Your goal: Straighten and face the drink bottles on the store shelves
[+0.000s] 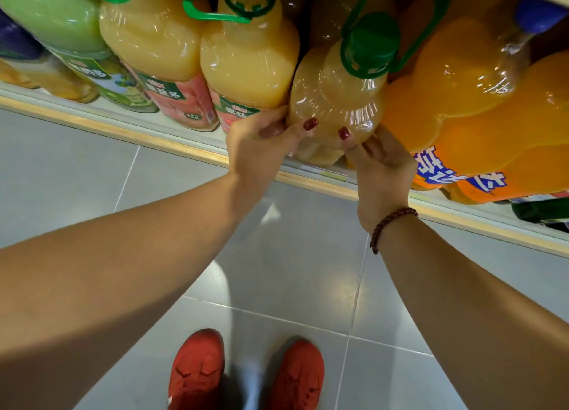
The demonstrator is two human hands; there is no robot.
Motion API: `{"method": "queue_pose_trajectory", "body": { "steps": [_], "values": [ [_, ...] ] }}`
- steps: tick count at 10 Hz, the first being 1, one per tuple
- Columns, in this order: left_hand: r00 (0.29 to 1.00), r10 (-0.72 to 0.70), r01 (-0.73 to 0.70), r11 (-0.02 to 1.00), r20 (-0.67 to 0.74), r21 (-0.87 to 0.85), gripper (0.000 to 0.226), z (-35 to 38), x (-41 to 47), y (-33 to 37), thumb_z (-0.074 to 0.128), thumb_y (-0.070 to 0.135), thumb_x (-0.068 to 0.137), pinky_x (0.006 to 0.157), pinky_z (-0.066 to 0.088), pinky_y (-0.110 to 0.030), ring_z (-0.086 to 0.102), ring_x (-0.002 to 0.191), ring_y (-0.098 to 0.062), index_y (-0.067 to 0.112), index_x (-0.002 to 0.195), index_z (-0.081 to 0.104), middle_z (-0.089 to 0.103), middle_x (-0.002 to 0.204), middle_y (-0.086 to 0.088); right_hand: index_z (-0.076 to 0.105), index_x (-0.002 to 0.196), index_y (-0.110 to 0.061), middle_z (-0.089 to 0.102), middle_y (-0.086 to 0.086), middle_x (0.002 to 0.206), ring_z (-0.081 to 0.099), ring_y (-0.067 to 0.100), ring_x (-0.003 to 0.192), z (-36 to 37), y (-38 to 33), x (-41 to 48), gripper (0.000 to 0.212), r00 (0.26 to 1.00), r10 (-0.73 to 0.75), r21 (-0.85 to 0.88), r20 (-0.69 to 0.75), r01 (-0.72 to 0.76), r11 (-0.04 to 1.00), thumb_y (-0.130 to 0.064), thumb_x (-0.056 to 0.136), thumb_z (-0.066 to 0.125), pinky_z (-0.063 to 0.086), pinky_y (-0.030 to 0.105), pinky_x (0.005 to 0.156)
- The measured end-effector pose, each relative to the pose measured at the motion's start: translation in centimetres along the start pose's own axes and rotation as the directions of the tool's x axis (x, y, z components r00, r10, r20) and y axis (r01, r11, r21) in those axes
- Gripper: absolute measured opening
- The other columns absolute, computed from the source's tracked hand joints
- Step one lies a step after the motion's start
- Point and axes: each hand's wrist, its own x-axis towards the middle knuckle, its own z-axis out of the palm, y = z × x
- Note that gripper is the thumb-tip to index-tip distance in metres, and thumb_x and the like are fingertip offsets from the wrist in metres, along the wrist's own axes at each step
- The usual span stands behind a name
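A large pale-yellow juice bottle [335, 98] with a green cap and green carry handle stands at the shelf's front edge, seen from above. My left hand [261, 141] grips its left side, thumb on the front. From the right, my right hand [381, 166] holds it, thumb pressed on the front; a bead bracelet circles that wrist. Its label is hidden behind my hands. Beside it on the left stand two more yellow juice bottles [249, 58] with their red and green labels showing. On the right stand orange soda bottles [462, 108] with blue caps.
A green juice bottle [52, 15] stands far left. The shelf edge [172, 138] with its wooden trim runs diagonally across the view. Grey floor tiles [292, 255] lie below, with my red shoes [246, 375] on them. A dark green bottle [542, 212] sits at far right.
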Motion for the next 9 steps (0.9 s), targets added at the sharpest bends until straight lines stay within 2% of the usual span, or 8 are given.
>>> {"method": "queue_pose_trajectory", "body": {
  "steps": [1,3,4,5,6,7,8,9],
  "values": [
    [0.997,-0.079,0.080,0.995,0.017,-0.068,0.032,0.1,0.5,0.5,0.077,0.015,0.076,0.080,0.050,-0.067,0.059,0.078,-0.057,-0.015,0.082,0.067,0.062,0.084,-0.043,0.065,0.115,-0.003,0.072,0.005,0.109,0.069,0.012,0.102,0.3,-0.2,0.4,0.037,1.000,0.004,0.001,-0.005,-0.004,1.000,-0.006,0.080,0.075,0.056,0.026,0.086],
    [0.985,-0.166,0.170,0.980,0.045,-0.099,0.026,0.3,0.3,1.0,0.072,0.007,0.083,0.090,0.046,-0.066,0.057,0.082,-0.037,-0.017,0.091,0.066,0.059,0.094,-0.047,0.069,0.109,-0.004,0.075,0.001,0.102,0.071,0.007,0.090,0.1,-0.1,1.3,0.034,0.998,0.057,-0.028,-0.017,-0.057,0.998,-0.012,0.077,0.079,0.057,0.020,0.076],
    [0.978,-0.188,0.195,0.978,0.093,-0.075,0.026,-0.1,0.5,1.0,0.071,0.011,0.084,0.093,0.048,-0.061,0.059,0.083,-0.036,-0.014,0.090,0.068,0.061,0.090,-0.044,0.069,0.109,-0.007,0.074,0.000,0.103,0.071,0.007,0.093,0.1,0.1,1.5,0.034,0.999,0.032,-0.065,-0.024,-0.033,0.997,-0.013,0.077,0.079,0.056,0.018,0.078],
    [0.977,-0.188,0.194,0.980,0.104,-0.046,0.019,-0.4,0.4,1.5,0.072,0.014,0.084,0.076,0.054,-0.037,0.057,0.073,-0.026,-0.004,0.091,0.073,0.067,0.080,-0.025,0.066,0.112,-0.003,0.072,0.007,0.110,0.069,0.015,0.101,0.1,0.1,1.2,0.035,1.000,0.008,-0.113,0.010,-0.006,0.994,-0.014,0.080,0.077,0.057,0.034,0.088],
    [0.977,-0.193,0.188,0.981,0.095,0.051,0.013,-0.3,0.0,2.5,0.072,0.020,0.085,0.059,0.040,-0.023,0.051,0.059,-0.014,0.007,0.084,0.075,0.064,0.069,-0.013,0.062,0.117,-0.005,0.070,0.004,0.115,0.066,0.013,0.105,0.4,-0.2,0.7,0.040,0.999,-0.031,-0.323,0.019,0.036,0.946,-0.026,0.085,0.073,0.055,0.028,0.090],
    [0.980,-0.178,0.145,0.943,0.087,0.301,0.020,-0.7,-0.3,3.6,0.068,0.024,0.087,0.064,0.041,-0.025,0.051,0.059,-0.007,0.007,0.079,0.075,0.066,0.071,-0.009,0.062,0.118,-0.009,0.070,0.000,0.115,0.064,0.012,0.104,-0.1,-1.2,0.4,0.042,0.998,-0.040,-0.520,0.056,0.063,0.852,-0.038,0.087,0.067,0.050,0.011,0.074],
    [0.986,-0.105,0.013,0.818,0.127,0.575,0.008,-1.7,-1.4,5.6,0.065,0.015,0.085,0.073,0.040,-0.029,0.056,0.082,-0.017,0.010,0.084,0.071,0.068,0.086,-0.009,0.058,0.121,-0.014,0.066,-0.005,0.112,0.061,0.011,0.102,-1.2,-3.4,-0.8,0.042,0.985,-0.002,-0.664,0.171,0.117,0.739,-0.039,0.088,0.066,0.043,0.011,0.069],
    [0.976,-0.019,-0.138,0.714,0.216,0.687,0.027,-3.4,-3.0,8.4,0.070,0.011,0.083,0.076,0.031,-0.001,0.057,0.099,-0.014,0.013,0.110,0.069,0.068,0.107,-0.002,0.051,0.131,-0.020,0.061,0.001,0.126,0.056,0.021,0.115,-2.8,-6.0,-2.5,0.050,0.947,-0.004,-0.814,0.322,0.279,0.510,-0.040,0.088,0.065,0.050,0.035,0.092]
  ]
}}
